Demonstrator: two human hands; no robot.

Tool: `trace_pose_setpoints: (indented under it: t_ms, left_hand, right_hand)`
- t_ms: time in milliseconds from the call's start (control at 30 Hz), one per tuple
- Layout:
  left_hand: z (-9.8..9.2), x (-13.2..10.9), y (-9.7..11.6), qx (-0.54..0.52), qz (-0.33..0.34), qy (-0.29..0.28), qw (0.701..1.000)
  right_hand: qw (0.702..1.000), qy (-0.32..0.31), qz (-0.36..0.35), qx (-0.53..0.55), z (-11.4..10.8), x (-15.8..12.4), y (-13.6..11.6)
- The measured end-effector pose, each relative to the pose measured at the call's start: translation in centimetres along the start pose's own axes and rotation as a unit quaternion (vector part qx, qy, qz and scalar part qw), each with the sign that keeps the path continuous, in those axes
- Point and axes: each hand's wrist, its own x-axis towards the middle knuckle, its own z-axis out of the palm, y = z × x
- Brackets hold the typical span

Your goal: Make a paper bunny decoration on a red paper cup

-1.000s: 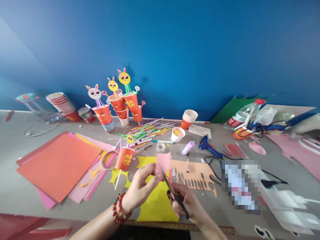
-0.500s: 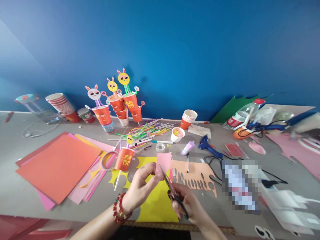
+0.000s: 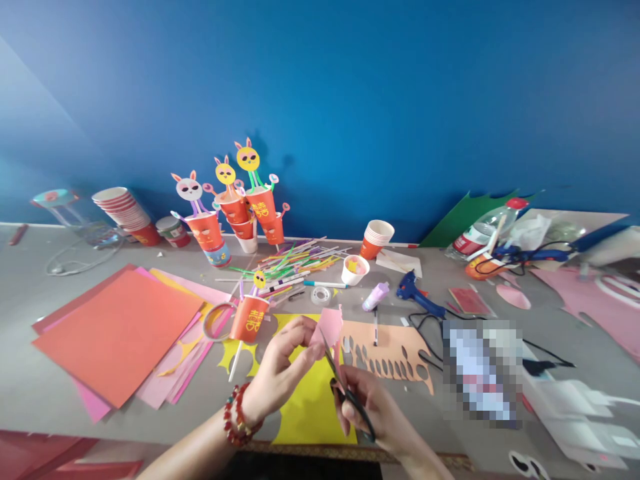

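Note:
Between thumb and fingers, my left hand [image 3: 283,367] pinches a small piece of pink paper [image 3: 331,323]. My right hand [image 3: 373,407] grips dark-handled scissors [image 3: 357,408], whose blades lie across the pink paper close to my left fingertips. A narrow pink strip hangs at the paper's right side, by the blades. Under both hands lies a yellow sheet [image 3: 315,413] with round bites cut from its edge. Right of it is a peach sheet [image 3: 395,343] with several oval holes. A red paper cup [image 3: 249,319] with a small yellow face on top stands left of my left hand.
Stacked coloured paper [image 3: 125,333] lies at left beside a tape roll [image 3: 217,321]. Behind are rabbit-faced cups [image 3: 205,230], scattered coloured sticks [image 3: 295,260] and a small white cup [image 3: 355,270]. A blue glue gun [image 3: 417,293] with its cord and a power strip [image 3: 575,407] lie at right.
The pink paper has tilted to the right in my left hand. The scissors have shifted slightly left and stay across the paper.

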Motion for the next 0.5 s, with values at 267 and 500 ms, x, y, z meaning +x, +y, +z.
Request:
trace_pose_setpoints:
  t_ms: [267, 500]
  left_hand:
    - [0.06, 0.18, 0.49, 0.003, 0.011, -0.019, 1.000]
    - [-0.07, 0.25, 0.35, 0.006, 0.005, -0.024, 1.000]
  right_hand:
    - [1.000, 0.004, -0.002, 0.008, 0.14, 0.11, -0.43]
    - [1.000, 0.008, 0.009, 0.021, 0.10, 0.12, -0.42]
